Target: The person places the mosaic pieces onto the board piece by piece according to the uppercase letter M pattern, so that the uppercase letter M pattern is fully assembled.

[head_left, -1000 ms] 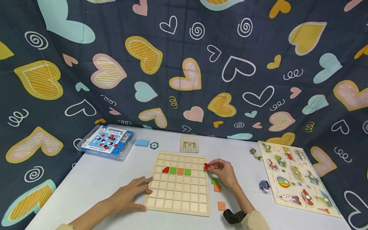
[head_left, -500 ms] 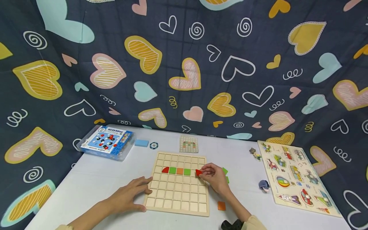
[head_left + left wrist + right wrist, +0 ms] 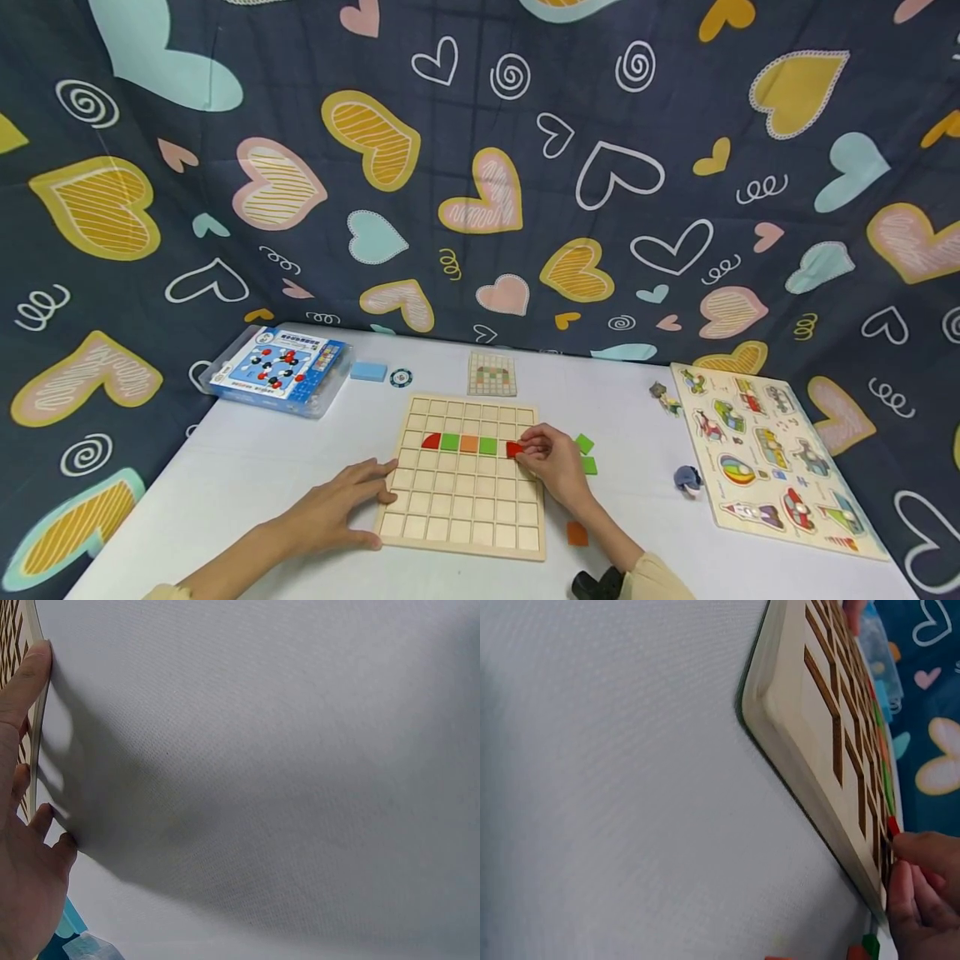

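right hand point(image 3: 553, 460) pinches red piece point(image 3: 513, 449) on grid board point(image 3: 461, 533) | left hand point(image 3: 341, 500) flat, fingers relaxed, at board's left edge | row: four pieces

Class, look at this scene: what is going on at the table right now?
A person is filling a wooden grid board with coloured tiles. The right hand pinches a red tile at the end of a row of red, green, orange and green tiles. The left hand rests flat against the board's near left edge. Spare green tiles and an orange tile lie on the table to the board's right.
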`<state>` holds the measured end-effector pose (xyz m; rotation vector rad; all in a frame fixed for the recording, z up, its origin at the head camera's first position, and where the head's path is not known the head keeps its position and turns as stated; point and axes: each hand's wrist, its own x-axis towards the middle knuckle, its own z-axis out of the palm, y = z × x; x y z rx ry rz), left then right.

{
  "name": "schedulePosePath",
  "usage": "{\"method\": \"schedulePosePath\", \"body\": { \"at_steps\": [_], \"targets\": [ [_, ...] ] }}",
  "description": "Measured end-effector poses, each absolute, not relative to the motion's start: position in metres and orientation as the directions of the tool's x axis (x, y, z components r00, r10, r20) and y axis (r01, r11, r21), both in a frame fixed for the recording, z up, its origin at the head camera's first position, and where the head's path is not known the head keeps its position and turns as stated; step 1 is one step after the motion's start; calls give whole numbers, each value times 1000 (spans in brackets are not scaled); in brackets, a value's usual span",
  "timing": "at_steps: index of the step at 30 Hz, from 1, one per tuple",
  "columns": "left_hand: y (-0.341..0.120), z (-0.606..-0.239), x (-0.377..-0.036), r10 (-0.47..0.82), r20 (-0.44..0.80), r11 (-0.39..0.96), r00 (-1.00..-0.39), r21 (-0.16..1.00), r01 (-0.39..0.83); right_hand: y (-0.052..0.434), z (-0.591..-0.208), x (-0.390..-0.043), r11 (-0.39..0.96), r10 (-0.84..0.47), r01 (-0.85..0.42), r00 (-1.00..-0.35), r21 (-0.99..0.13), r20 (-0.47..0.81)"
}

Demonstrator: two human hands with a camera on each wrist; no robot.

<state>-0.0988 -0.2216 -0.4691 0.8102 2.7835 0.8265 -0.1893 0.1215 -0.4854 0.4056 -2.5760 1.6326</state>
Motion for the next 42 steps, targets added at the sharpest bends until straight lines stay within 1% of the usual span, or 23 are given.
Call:
{"method": "schedulePosePath", "body": {
  "at_steps": [8,18,25,31,35,39,42],
  "targets": [
    [-221,-468,-99,536,63,698,-842,528,484,118,-484,-191,426,-179,-270,-961,-863,211],
    [-221,-470,-99,529,31,709,-848,533,461,114,-484,-191,380,-213,-267,-957,-886,197],
    [-221,-470,-99,527,25,712,-850,532,457,112,-481,-191,374,-219,-269,-956,-888,197],
    [-221,-470,-99,529,26,710,-848,535,459,119,-472,-185,320,-178,-198,-973,-927,147],
    [-221,-471,-99,525,16,710,-851,543,449,134,-467,-182,322,-158,-137,-983,-937,90],
    [-221,-471,-98,525,24,708,-851,542,453,156,-468,-180,370,-115,-91,-992,-925,51],
    [-222,-471,-98,525,32,709,-851,538,457,176,-465,-177,409,-93,-79,-995,-909,45]
  ]
}}
